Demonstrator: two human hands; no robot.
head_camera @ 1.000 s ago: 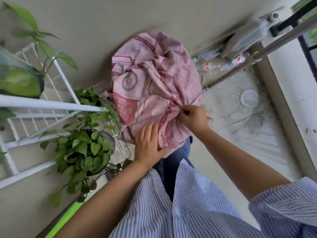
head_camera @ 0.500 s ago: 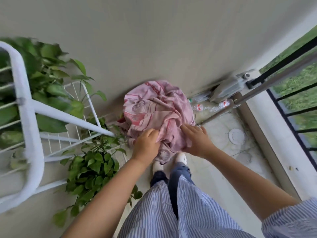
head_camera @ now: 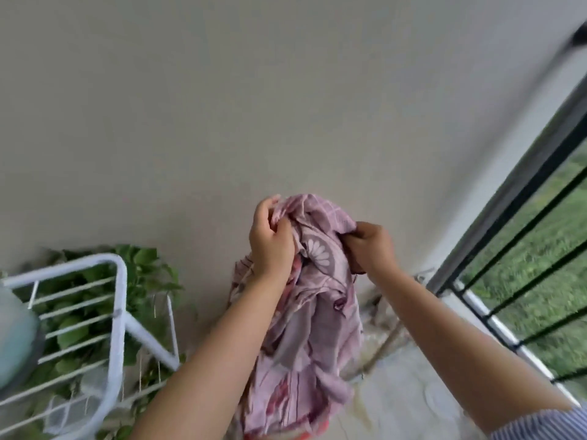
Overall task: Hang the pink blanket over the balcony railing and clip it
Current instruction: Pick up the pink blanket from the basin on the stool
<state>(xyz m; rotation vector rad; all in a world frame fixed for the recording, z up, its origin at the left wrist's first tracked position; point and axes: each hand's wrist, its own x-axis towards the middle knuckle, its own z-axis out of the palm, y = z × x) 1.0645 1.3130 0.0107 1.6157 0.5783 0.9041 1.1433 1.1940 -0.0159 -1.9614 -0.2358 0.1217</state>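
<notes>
Pink patterned cotton blanket [head_camera: 313, 300], bunched and held chest-high in front of the plain beige wall [head_camera: 254, 106]; most of it hangs in loose folds between your forearms, its lower end trailing toward the pale balcony floor [head_camera: 409, 389]. Your left hand [head_camera: 270, 239] has its fingers curled tightly round a gathered fold at the top left; your right hand [head_camera: 370, 247] grips the top right of the bundle in the same closed way. No part of the cloth lies on the black metal balcony railing [head_camera: 521, 223], which stands well apart to your right, with grass beyond its bars.

Likely hazards, as judged from this view:

- The blanket is crumpled, not spread. Thrown over the rail like this, it would probably sit as a thick lump, slide to one side, and give a clip little flat cloth to bite.
- The hanging tail is low. It may drag on the floor, where a stained patch shows near its end, or be stepped on as you turn.
- The white wire plant rack [head_camera: 104, 325] with green leafy plants [head_camera: 143, 274] stands near on your left; a wide shake could snag it.
- Too much cloth passed outside the rail may pull the rest over.
- No clip is in view.
</notes>
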